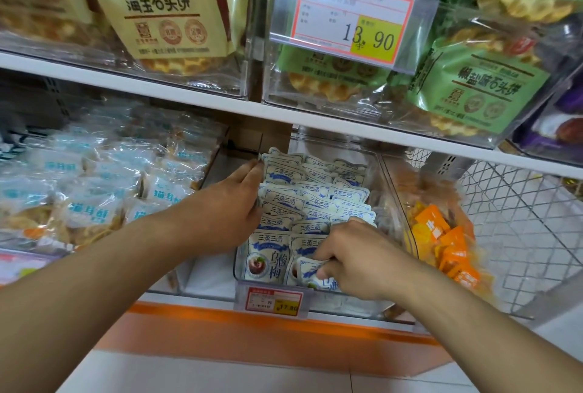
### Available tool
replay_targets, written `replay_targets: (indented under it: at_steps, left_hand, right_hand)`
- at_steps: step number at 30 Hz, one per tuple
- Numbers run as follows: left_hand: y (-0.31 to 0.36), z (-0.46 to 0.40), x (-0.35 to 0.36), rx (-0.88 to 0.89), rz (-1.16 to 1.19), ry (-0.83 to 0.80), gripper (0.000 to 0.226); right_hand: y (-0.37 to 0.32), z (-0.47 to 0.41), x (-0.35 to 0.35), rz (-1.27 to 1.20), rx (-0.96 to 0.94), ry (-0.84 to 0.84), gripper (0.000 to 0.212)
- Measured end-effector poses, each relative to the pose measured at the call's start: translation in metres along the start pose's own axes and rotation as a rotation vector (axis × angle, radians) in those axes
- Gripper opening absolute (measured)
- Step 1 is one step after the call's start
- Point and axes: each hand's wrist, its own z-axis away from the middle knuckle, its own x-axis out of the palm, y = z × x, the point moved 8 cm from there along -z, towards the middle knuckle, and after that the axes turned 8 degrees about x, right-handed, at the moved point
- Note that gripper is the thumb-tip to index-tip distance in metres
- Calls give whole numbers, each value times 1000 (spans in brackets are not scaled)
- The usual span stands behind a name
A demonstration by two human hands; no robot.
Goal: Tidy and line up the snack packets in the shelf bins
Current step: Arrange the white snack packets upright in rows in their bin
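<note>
Price tag (pixel 273 299): red and yellow, clipped to the bin's front lip.

Right hand (pixel 353 261): fingers curled round one front packet (pixel 310 269), pinching its crumpled top, apparently to pull it upright or reseat it in the front row.

Bin (pixel 380 172): clear plastic, middle of the lower shelf; holds the plum packets.

Packets (pixel 315 203): white pouches with blue banners, standing in rough rows front to back. The front-left pouch shows a plum picture. Rows further back overlap and lean unevenly.

Left hand (pixel 235 203): fingers mostly straight, pressed flat against the left edge of the rows, likely bracing them while the other hand works. It grips nothing that can be seen.

Neighbours: pale blue bags (pixel 94 190) left, orange packs (pixel 448 244) right.

Upper shelf (pixel 189 99): waffle bags in clear bins, and a large 13.90 tag (pixel 350 17).
</note>
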Motion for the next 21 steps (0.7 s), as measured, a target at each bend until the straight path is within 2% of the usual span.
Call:
replay_targets:
  at_steps: [3,6,9,12,14,17,18,21]
  left_hand:
    - [1,1,-1,9,-1,-2,73]
    - [2,1,-2,14,9,5,72]
    - [3,1,-2,15,17,10,72]
    - [4,0,-4,26,19,14,72]
    - [1,-1,-5,22,15,19,67]
    - [-4,-2,-3,-9,34,6,51]
    - [-4,-3,-2,-14,40,-7,50]
    - [-5,-6,-1,-6,40,-25,50]
  right_hand:
    - [12,-6,8,-125,10,6,45]
    - [12,-1,13,-182,-10,19,15]
    - [11,4,10,-171,-9,37,9]
    - [4,10,-4,-157,14,-19,5]
    - [1,13,-19,-233,58,-22,21]
    - [-5,5,-44,-415,78,83,23]
    - [-5,-2,-49,-417,89,124,31]
    - [-11,-35,-51,-345,125,102,77]
